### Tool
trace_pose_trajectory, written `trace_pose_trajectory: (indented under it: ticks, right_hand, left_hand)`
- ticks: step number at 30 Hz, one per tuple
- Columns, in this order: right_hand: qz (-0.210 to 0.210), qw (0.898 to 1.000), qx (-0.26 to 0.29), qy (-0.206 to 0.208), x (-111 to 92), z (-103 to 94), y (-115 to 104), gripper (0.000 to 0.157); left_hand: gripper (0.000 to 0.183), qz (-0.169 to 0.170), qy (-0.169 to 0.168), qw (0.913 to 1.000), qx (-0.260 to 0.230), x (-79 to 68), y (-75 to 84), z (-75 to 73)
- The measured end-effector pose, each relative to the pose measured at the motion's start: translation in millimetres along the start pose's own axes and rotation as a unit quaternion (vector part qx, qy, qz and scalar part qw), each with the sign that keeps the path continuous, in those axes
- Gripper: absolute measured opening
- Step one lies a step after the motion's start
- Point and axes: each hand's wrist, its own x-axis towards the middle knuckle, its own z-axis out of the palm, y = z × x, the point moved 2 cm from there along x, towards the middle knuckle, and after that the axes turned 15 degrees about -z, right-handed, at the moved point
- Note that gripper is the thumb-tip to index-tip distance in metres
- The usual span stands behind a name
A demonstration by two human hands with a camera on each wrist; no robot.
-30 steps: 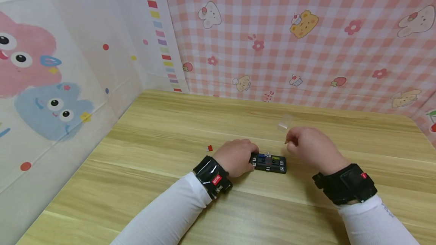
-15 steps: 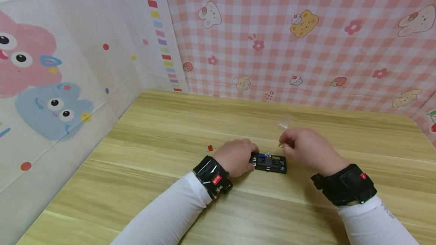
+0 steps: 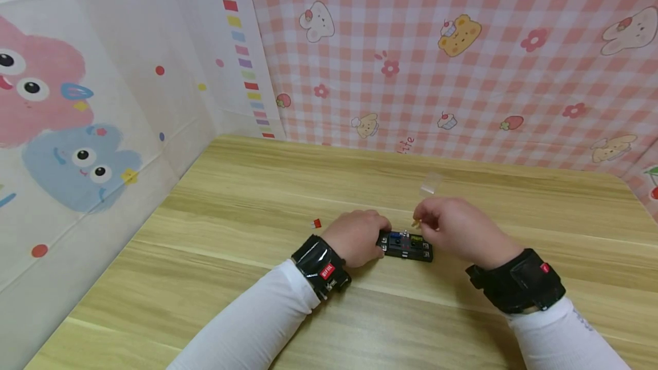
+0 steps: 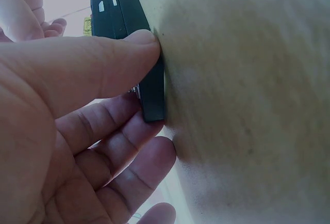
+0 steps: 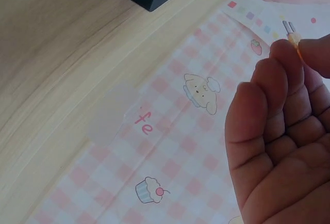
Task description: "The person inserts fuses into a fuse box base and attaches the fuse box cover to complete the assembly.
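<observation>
A black fuse block (image 3: 404, 254) lies on the table, a blue blade fuse (image 3: 395, 235) and a yellow blade fuse (image 3: 417, 240) seated in it. My left hand (image 3: 356, 238) holds the block's left end; the left wrist view has the thumb on one side of the casing (image 4: 153, 92) and fingers on the other. Between thumb and forefinger, my right hand (image 3: 462, 230) pinches a small orange blade fuse (image 5: 294, 39), its two metal prongs pointing away from the fingertips. That fuse is just above the block's far right side, apart from it.
A red blade fuse (image 3: 316, 223) lies on the wooden table (image 3: 247, 233) left of my left hand. Farther back is a small clear plastic box (image 3: 430, 183). Patterned cloth (image 3: 411, 73) hangs along the table's back edge and left side.
My right hand has moved left and slightly nearer, bringing the orange blade fuse close to the fuse block. My left hand keeps its place on the block.
</observation>
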Motion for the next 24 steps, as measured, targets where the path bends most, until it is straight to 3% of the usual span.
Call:
trace_pose_trajectory:
  ticks: [15,24]
  right_hand:
    - [-0.046,0.999,0.011,0.007,3,5.0,-11,0.008]
    - [-0.051,0.998,0.019,-0.024,7,10.8,-17,0.007]
  left_hand:
    - [0.042,0.009,0.007,0.9999,0.000,1.9,-0.6,0.6]
    - [0.040,0.015,0.013,0.9998,-0.001,0.9,-0.4,-0.6]
